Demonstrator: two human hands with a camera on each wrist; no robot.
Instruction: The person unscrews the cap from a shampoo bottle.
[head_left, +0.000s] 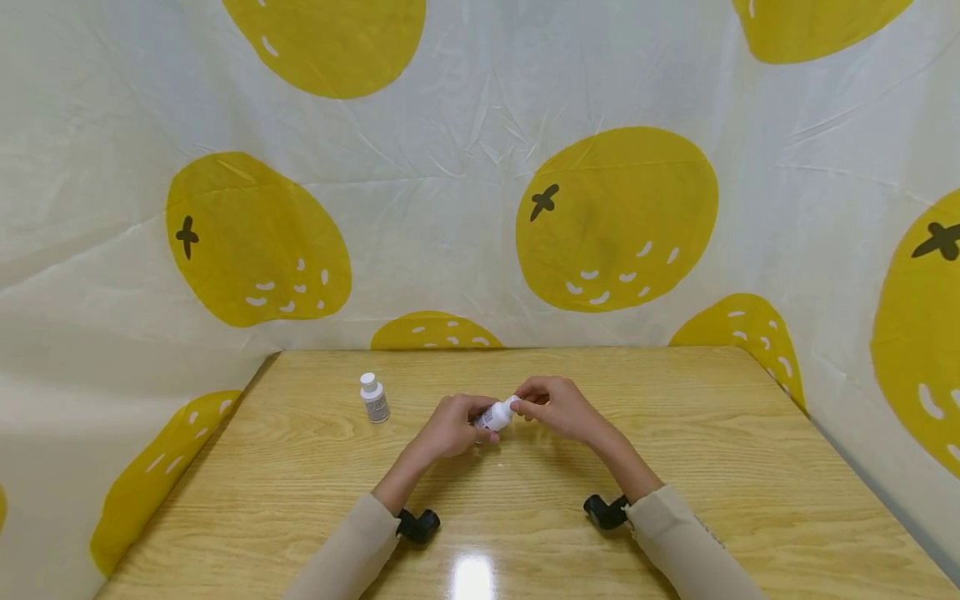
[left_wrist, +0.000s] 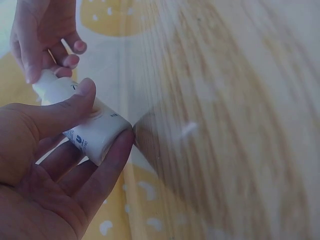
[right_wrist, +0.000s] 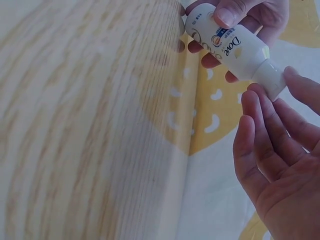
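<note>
A small white Dove bottle (right_wrist: pixel 227 46) is tilted over the table, its cap end toward the right hand. My left hand (head_left: pixel 452 427) grips its body, the thumb (left_wrist: pixel 75 107) lying across one side and the fingers around the other. At the other end, my right hand (head_left: pixel 558 407) pinches the white cap (right_wrist: pixel 270 79) between thumb and fingertips. The cap sits on the bottle's neck. A second white bottle (head_left: pixel 374 398) with a white cap stands upright on the table, left of both hands.
The wood-grain table (head_left: pixel 675 467) is backed and flanked by a white cloth (head_left: pixel 435 250) printed with yellow fruit shapes. A black wrist camera (head_left: pixel 417 527) sits by the left sleeve, and another black camera (head_left: pixel 605 512) by the right.
</note>
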